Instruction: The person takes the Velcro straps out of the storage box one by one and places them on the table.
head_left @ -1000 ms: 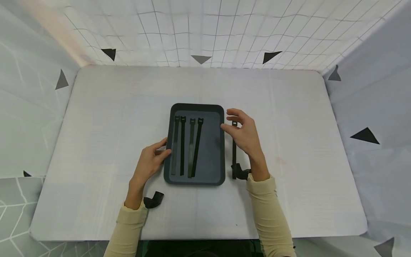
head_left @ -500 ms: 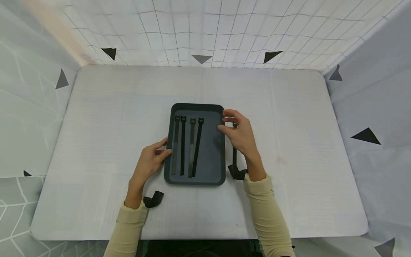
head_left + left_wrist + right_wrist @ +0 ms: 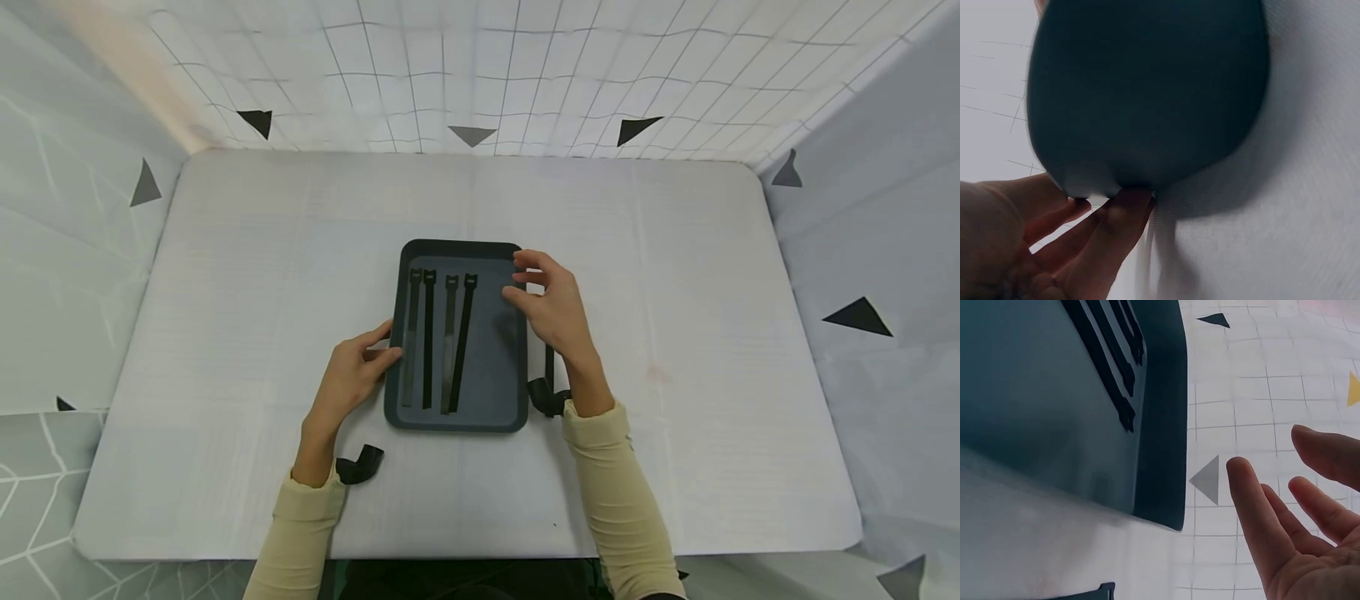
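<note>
Dark tray [image 3: 491,367] on the tabletop [image 3: 225,333] — left hand [image 3: 351,377] pinching its rim [image 3: 391,392], right hand [image 3: 557,310] relaxed, holding nothing
Probably light, stiff; best held at opposite sides — flat straps [image 3: 462,342] inside look bendy

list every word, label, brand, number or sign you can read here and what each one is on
None: no word, label, brand or number can be read in any view.
The tray and the black straps show no readable marks; any tiny lettering would be too small or dark to tell.
The wall triangles are plain shapes without characters.
</note>
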{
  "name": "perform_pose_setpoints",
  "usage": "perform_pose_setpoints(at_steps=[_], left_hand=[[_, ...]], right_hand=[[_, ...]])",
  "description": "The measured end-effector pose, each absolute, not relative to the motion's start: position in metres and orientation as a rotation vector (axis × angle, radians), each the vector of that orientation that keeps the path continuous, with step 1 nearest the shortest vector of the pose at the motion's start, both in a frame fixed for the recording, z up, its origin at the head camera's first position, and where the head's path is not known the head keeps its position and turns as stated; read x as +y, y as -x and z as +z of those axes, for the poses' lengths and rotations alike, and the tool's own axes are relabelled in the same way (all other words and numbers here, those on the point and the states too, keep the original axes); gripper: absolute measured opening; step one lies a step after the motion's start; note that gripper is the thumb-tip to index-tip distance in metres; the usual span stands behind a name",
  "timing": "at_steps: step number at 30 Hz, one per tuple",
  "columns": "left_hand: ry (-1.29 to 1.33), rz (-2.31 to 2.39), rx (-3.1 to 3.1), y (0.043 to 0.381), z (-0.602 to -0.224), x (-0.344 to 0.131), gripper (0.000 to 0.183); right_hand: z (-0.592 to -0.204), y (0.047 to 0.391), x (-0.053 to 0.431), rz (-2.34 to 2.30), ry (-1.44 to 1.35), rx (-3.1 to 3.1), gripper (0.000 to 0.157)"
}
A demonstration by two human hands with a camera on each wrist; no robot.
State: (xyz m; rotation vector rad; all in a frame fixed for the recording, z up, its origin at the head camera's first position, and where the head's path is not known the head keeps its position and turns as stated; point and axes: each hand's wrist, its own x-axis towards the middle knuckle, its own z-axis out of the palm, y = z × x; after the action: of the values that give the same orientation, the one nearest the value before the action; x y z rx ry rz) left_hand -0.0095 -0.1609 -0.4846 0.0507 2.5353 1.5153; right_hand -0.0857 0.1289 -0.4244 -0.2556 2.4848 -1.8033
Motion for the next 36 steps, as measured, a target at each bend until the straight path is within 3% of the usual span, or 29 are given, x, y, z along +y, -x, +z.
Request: perform_pose_setpoints(at_steps=[18, 36], left_hand=[[-0.047, 1.531, 2.517, 0.009, -0.485, -0.162, 0.054], [-0.044, 1.537, 2.512, 0.010, -0.482, -0.162, 0.053]], right_hand=[[-0.435, 0.089, 0.117, -1.725, 0.295, 2.556, 0.044], [-0.447, 0.094, 0.107, -1.639, 0.229, 2.550, 0.051]])
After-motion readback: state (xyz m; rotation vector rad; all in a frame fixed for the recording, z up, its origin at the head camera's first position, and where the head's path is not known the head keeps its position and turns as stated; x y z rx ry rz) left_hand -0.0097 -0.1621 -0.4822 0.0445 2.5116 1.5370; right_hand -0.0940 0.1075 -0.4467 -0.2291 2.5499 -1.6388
